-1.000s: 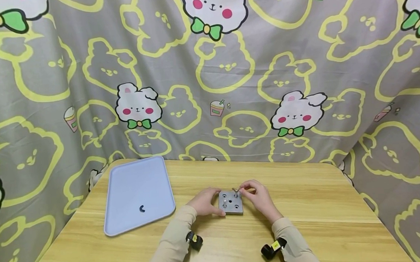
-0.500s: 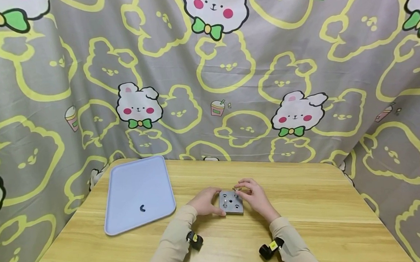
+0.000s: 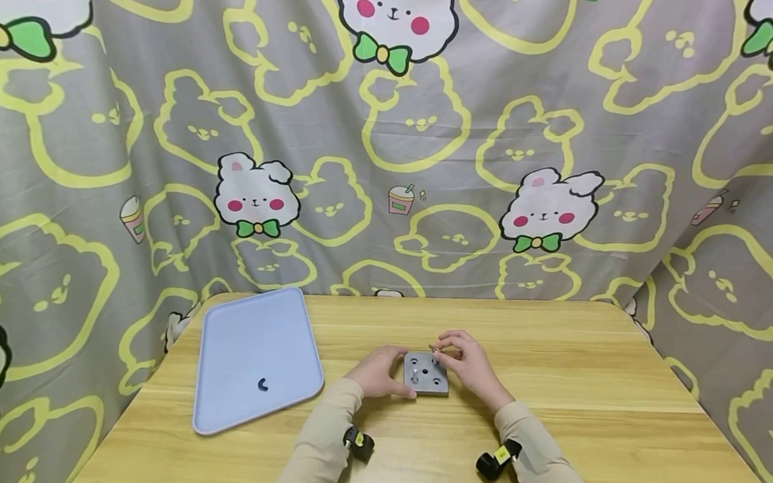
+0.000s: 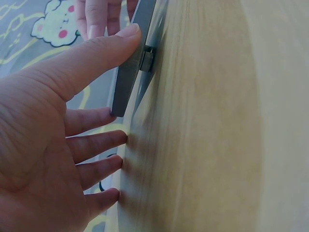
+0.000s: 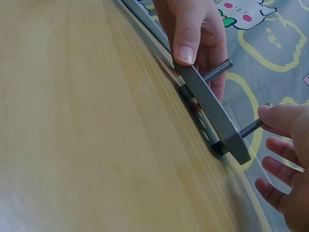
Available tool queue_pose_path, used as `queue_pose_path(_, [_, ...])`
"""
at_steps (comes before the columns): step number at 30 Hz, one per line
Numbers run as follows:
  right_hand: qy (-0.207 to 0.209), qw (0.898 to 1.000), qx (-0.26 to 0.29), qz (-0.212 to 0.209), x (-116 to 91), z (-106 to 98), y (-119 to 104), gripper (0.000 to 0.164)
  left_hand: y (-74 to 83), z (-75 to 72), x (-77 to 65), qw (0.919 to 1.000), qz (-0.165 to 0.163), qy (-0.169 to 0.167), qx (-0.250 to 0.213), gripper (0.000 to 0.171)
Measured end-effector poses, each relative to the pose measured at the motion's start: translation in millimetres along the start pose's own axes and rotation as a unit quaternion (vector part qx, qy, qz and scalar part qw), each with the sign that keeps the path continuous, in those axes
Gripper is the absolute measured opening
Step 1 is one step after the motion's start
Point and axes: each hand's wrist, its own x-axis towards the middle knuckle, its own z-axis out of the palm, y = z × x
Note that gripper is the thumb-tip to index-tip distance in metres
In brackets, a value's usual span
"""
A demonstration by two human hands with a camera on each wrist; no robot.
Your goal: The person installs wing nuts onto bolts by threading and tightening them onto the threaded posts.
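A square grey metal plate (image 3: 427, 388) with several holes lies on the table before me. My left hand (image 3: 377, 371) grips its left side, thumb on the near edge. One threaded bolt (image 5: 219, 70) stands up near that thumb; another bolt (image 5: 252, 128) rises at the far right corner. Bolt heads show beneath the plate in the right wrist view. My right hand (image 3: 470, 363) pinches a small metal wing nut (image 3: 435, 348) at the top of the far bolt. Its thumb and fingertips mostly cover the wing nut, while the other fingers stay spread.
A light blue tray (image 3: 248, 333) lies at the table's left, with a small black curved piece (image 3: 263, 385) on it. The wooden table (image 3: 558, 379) ends at a patterned curtain (image 3: 455, 266) behind. Each forearm wears a strapped black camera.
My right hand has shifted slightly left, and its fingers have closed in over the wing nut, whose wings showed more plainly before. The left hand and plate stay in place.
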Motion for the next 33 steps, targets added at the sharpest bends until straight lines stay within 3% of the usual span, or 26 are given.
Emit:
queue_pose_path(24, [0.019, 0.999, -0.029, -0.02, 0.6, 4.6, 2.5, 0.011, -0.3, -0.4, 0.0, 1.0, 0.001, 0.0, 0.0, 0.091])
queue_pose_path(27, [0.006, 0.999, -0.029, -0.02, 0.2, 1.0, 0.3, 0.023, -0.5, -0.6, -0.1, 1.0, 0.002, 0.0, 0.0, 0.091])
queue_pose_path(31, [-0.034, 0.999, 0.007, -0.013, 0.1, -6.2, -0.1, 0.048, -0.1, -1.0, -0.7, 1.0, 0.003, 0.001, -0.001, 0.091])
queue_pose_path(33, [-0.061, 0.998, 0.031, -0.016, 0.7, -9.1, 2.0, 0.051, -0.1, -0.9, -1.0, 1.0, 0.004, 0.0, 0.0, 0.091])
